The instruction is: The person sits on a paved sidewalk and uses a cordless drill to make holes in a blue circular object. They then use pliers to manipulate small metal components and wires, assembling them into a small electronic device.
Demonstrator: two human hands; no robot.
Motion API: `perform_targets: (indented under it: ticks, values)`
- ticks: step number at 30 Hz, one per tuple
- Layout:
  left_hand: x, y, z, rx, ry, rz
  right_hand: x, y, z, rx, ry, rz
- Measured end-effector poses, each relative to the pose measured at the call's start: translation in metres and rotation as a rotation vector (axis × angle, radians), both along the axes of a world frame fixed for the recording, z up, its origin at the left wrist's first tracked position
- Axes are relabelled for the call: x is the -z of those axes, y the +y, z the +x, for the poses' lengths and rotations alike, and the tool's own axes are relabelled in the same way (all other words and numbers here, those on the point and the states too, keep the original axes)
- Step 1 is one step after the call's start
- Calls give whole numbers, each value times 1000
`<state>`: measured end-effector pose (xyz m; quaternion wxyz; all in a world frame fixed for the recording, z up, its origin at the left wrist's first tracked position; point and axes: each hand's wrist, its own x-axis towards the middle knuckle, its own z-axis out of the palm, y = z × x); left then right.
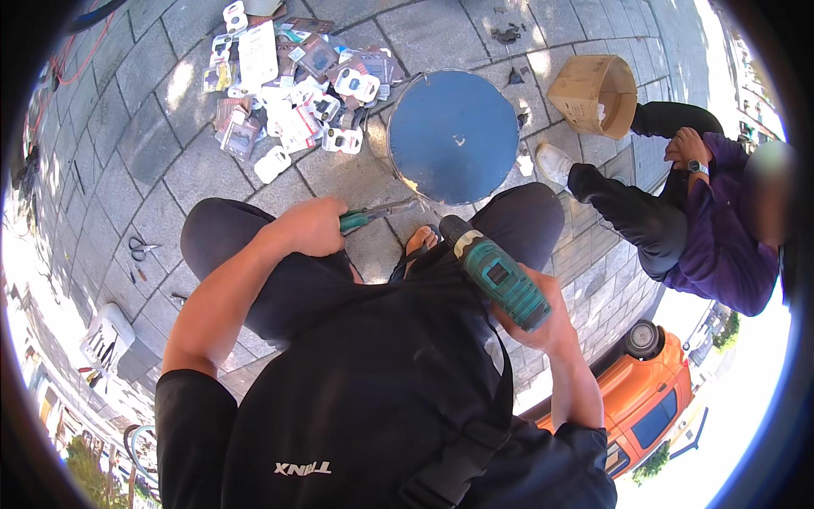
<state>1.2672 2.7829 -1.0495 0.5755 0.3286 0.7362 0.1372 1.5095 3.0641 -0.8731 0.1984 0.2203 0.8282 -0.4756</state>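
My left hand (314, 227) is closed around the green handle of a tool that looks like pliers (360, 219). Its metal jaws point right, toward the near edge of a round blue-topped drum or stool (454, 136). What sits between the jaws is too small to make out. In my right hand (541, 316) is a teal and black cordless drill (500, 276), its chuck aimed up and left toward the jaws. The drill tip lies close to the pliers' tip; whether they touch I cannot tell. My fingers on the drill's grip are mostly hidden.
A heap of packaged goods (297, 93) lies on the paving beyond my left knee. An open cardboard box (585, 97) stands near a seated person (704, 195) at the right. Scissors (140, 248) and a white stool with tools (106, 339) are at the left.
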Motion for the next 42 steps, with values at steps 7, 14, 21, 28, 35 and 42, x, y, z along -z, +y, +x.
perform_targets:
  ticks: [7, 14, 21, 28, 35, 42]
  values:
    - [8, -12, -4, -41, -80, 115, -11, 7, 10, 77, -54, -74]
    - [1, -7, -10, -34, -31, 95, -10, 2, 18, 257, -58, -17]
    - [4, -5, -4, -60, -28, 91, 3, 8, 23, 172, 38, 49]
    - [13, 0, 4, 117, 12, 11, 0, 1, 25, 218, 43, 32]
    - [4, 1, -11, -14, -116, 52, -6, -2, 32, 330, -63, -6]
    - [6, 9, -9, 45, -109, 42, -9, -1, 29, 268, -64, 10]
